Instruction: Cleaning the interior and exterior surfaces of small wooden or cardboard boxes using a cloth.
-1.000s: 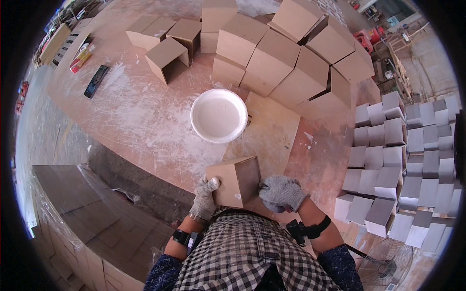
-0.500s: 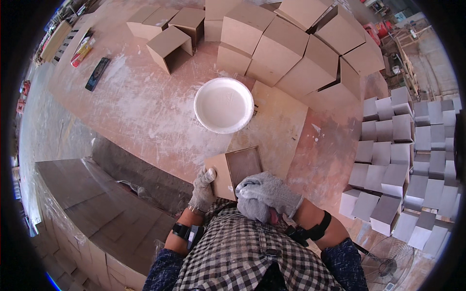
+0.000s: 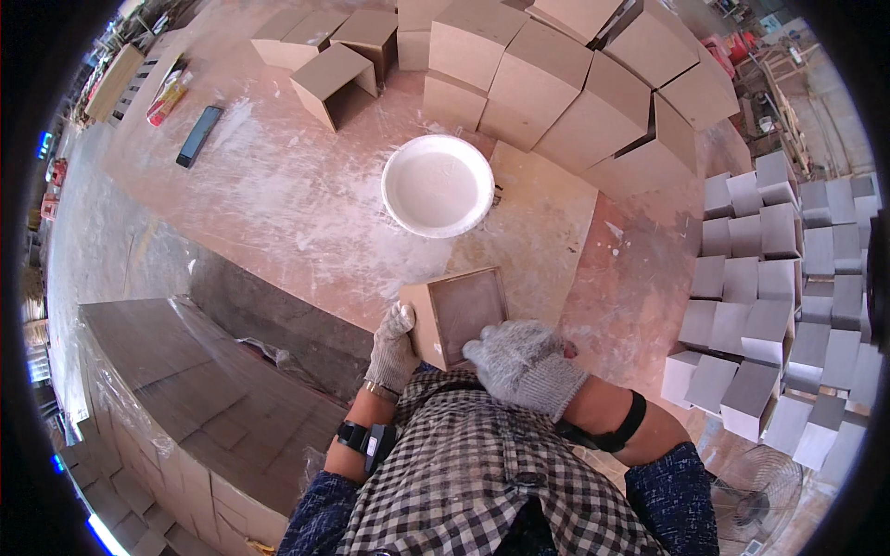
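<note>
A small brown open-topped box [image 3: 456,313] stands at the near edge of the work table [image 3: 278,204], its inner face toward me. My left hand [image 3: 393,350], in a grey knit glove, grips the box's left side. My right hand [image 3: 519,363], also gloved, lies over the box's lower right corner, fingers curled and pointing left. Whether it holds something small against the box is hidden by the glove. A white round bowl [image 3: 438,185] of white paste sits on the table just beyond the box.
Many plain brown boxes [image 3: 575,83] are stacked at the table's far side, with open ones [image 3: 334,79] at far left. Rows of grey-white coated boxes [image 3: 779,287] fill the right. A black phone [image 3: 199,135] lies far left. Stacked flat panels [image 3: 195,398] lie at lower left, a fan [image 3: 751,491] at lower right.
The box has been turned and tilted, so its dark inner face now shows. My right hand has slid from the box's right side onto its lower right corner. The view shifted slightly.
</note>
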Demonstrator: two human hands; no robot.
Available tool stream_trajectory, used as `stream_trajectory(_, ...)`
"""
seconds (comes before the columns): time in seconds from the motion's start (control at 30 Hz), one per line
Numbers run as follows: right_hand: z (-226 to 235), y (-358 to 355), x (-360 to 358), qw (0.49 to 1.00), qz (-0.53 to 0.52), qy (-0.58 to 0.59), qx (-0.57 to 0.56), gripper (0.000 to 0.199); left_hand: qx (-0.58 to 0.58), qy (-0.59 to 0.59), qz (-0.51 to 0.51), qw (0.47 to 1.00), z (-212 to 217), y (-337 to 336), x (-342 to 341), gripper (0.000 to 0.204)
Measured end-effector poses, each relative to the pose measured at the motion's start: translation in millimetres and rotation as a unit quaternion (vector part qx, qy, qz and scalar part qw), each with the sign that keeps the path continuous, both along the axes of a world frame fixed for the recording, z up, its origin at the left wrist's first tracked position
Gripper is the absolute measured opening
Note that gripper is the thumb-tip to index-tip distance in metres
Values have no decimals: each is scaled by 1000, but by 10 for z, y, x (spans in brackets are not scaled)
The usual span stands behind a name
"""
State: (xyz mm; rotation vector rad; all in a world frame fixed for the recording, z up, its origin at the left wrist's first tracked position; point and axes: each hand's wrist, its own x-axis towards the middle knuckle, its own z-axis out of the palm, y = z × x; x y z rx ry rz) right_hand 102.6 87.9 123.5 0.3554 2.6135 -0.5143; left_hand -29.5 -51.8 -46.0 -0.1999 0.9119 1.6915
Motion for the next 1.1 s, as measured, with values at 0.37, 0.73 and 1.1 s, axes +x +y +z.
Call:
stream_trajectory(0.37, -454, 153, 219, 989, -83, 80, -96, 25, 31, -3, 15, 999, 17, 119, 11, 52)
stream_trajectory(0.73, -742, 292, 131, 710, -385, 161, -567, 20, 53, 32, -44, 997, 222, 151, -40, 36)
stream_trajectory(1.1, -347, 84, -156, 671, -507, 175, -512, 14, 79, 43, -55, 994, 108, 50, -1, 41)
